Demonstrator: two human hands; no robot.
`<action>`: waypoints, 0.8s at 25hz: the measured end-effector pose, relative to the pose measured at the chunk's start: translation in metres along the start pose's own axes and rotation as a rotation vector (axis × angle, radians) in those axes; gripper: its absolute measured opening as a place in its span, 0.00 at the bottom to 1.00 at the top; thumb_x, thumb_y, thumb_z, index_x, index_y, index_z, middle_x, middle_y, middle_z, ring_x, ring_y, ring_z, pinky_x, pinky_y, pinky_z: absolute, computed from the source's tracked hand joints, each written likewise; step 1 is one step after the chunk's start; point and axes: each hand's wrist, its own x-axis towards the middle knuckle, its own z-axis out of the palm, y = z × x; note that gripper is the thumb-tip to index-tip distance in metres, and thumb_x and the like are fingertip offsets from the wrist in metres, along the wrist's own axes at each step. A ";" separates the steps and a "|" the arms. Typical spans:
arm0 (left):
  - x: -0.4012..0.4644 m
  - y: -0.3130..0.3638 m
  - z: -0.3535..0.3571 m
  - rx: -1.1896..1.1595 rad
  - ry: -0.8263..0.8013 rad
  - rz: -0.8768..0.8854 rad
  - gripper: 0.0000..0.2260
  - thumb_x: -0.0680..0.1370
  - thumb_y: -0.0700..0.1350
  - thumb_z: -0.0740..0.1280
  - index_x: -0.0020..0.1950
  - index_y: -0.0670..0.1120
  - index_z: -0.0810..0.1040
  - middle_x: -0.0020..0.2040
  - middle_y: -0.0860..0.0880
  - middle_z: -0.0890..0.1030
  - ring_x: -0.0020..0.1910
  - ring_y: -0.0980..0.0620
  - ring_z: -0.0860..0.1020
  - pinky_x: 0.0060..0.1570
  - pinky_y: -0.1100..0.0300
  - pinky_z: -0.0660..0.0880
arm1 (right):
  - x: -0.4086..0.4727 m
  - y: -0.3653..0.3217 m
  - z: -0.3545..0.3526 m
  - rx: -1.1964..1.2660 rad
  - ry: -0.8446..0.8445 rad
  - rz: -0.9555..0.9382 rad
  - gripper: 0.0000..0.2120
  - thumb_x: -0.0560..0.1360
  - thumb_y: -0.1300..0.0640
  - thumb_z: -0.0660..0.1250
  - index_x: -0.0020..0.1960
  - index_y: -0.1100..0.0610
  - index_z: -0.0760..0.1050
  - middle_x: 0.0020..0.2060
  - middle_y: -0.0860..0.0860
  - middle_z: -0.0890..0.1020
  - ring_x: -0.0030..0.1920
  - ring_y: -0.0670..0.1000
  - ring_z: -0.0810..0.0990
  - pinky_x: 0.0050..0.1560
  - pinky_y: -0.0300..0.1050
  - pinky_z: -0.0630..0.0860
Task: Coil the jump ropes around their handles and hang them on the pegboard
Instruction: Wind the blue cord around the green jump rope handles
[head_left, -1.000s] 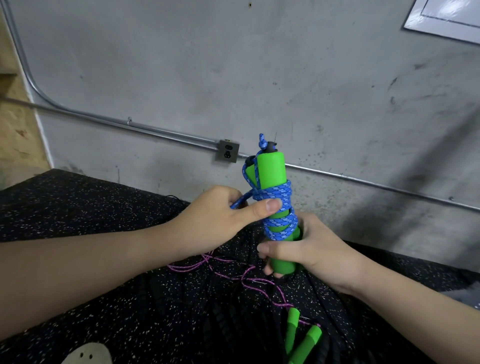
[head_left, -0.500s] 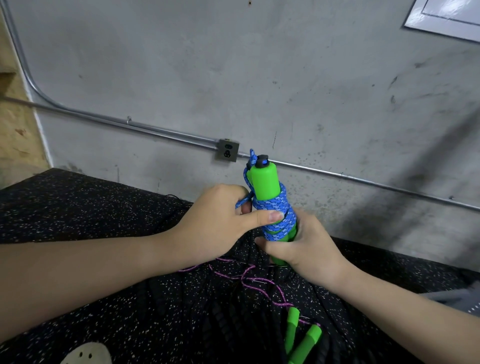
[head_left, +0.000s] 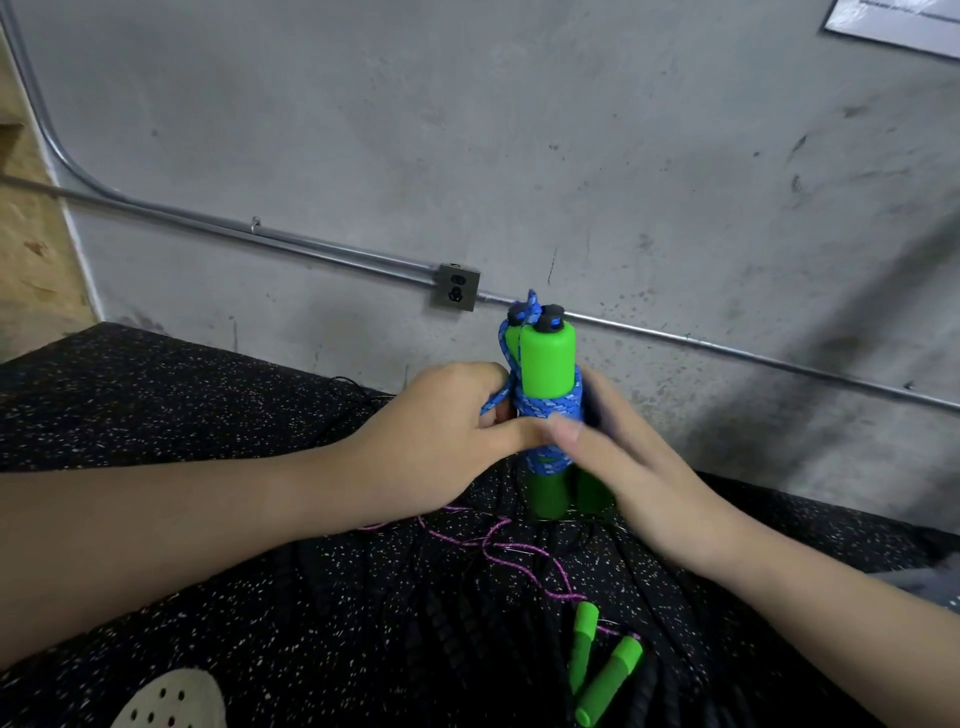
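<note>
- Green handles of the blue jump rope stand upright side by side, held above the black speckled floor in front of the grey wall.
- Blue rope is wound in tight turns around the middle of the green handles, with a short loop sticking up by the black end caps on top.
- Left hand is just left of the green handles; its grip is clenched on a strand of the blue rope, with the thumb laid across the lower turns.
- Right hand is just right of the green handles, blurred; its fingers lie fairly straight against the wound rope. Whether that grip is released or closing on the bundle, I cannot tell.
- Below the green handles, a thin purple rope lies loose on the floor, leading to a second pair of green handles nearer the person.
- Black ropes lie on the floor beside the purple rope.
- Behind the green handles, a metal conduit runs along the wall to an outlet box.
- Far below and left of the green handles, a pale perforated shoe shows at the frame's edge.
</note>
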 end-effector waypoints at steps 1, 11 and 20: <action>0.000 0.003 -0.001 0.019 -0.002 -0.009 0.27 0.70 0.70 0.67 0.41 0.44 0.75 0.28 0.56 0.66 0.28 0.57 0.62 0.30 0.60 0.62 | 0.002 -0.002 0.002 0.069 0.014 -0.001 0.28 0.77 0.39 0.64 0.75 0.47 0.68 0.66 0.40 0.79 0.69 0.40 0.74 0.70 0.39 0.69; -0.006 0.016 -0.004 0.333 0.025 0.213 0.11 0.86 0.51 0.59 0.46 0.49 0.70 0.29 0.53 0.67 0.30 0.53 0.68 0.35 0.54 0.61 | 0.011 -0.001 0.002 0.341 0.250 0.238 0.30 0.66 0.29 0.62 0.43 0.55 0.82 0.35 0.57 0.81 0.32 0.53 0.77 0.38 0.47 0.72; 0.004 0.013 -0.002 -0.077 0.133 0.023 0.07 0.82 0.44 0.69 0.59 0.49 0.81 0.35 0.53 0.82 0.27 0.61 0.79 0.29 0.68 0.73 | 0.009 0.013 0.002 0.158 0.204 0.138 0.30 0.69 0.31 0.60 0.44 0.59 0.80 0.34 0.56 0.80 0.34 0.52 0.75 0.37 0.45 0.71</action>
